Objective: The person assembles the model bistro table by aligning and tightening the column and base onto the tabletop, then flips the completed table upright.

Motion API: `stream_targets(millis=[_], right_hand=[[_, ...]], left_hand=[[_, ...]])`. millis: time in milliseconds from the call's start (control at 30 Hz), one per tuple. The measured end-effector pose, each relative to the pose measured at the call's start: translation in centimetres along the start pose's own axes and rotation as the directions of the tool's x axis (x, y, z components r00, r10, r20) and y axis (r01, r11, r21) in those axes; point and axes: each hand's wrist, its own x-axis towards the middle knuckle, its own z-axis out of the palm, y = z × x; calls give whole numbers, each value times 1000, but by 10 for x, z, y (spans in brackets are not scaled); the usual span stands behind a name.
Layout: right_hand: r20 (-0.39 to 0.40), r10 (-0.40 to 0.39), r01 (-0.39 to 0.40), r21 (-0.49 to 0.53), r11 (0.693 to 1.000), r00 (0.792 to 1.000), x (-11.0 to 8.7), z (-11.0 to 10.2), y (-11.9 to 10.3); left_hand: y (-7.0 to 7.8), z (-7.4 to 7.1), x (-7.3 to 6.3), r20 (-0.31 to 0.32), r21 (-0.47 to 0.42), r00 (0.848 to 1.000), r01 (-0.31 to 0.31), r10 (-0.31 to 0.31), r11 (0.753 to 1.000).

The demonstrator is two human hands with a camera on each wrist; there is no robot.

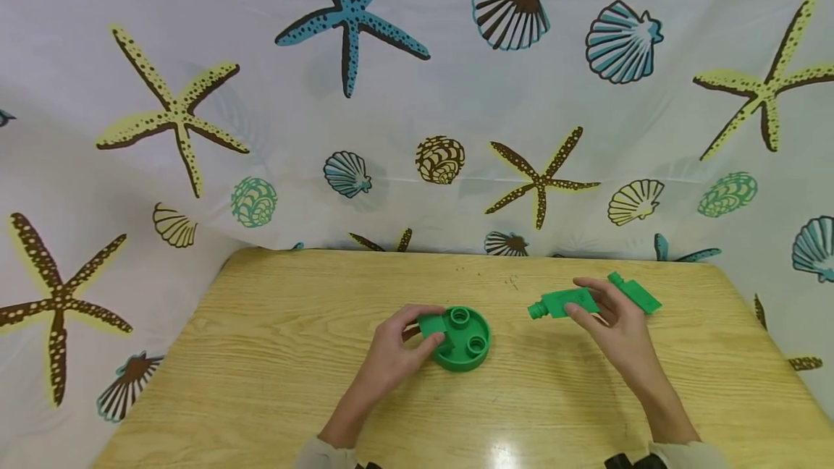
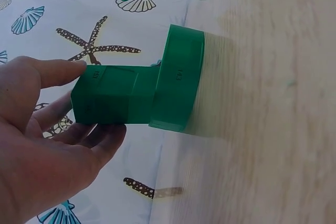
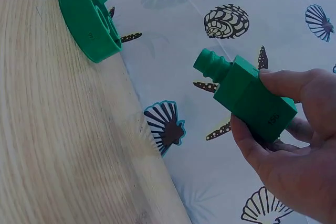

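A round green base (image 1: pixel 461 364) with raised rims and socket rings lies on the table. One green block (image 2: pixel 113 95) stands upright in it, and my left hand (image 1: pixel 399 346) grips that block's top between thumb and fingers. In the right wrist view, my right hand (image 3: pixel 299 129) pinches a second green block (image 3: pixel 254 98) marked 156, its threaded end pointing toward the base. This block is held above the table, apart from the base. Another green block with a threaded end (image 1: pixel 641 297) lies on the table just beyond my right hand.
The wooden table (image 1: pixel 293 353) ends at a pale cloth (image 1: pixel 391 216) printed with starfish and shells, which hangs along its back and sides.
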Motion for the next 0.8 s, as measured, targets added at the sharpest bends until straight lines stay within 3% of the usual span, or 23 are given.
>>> stream_targets(millis=[467, 800], right_hand=[[-44, -35, 40, 113, 993, 998, 11, 35, -18], [-33, -137, 141, 214, 967, 990, 10, 64, -13]], left_hand=[[0, 3, 0, -69, -24, 998, 10, -12, 1000], [-2, 4, 0, -77, -21, 997, 11, -12, 1000]])
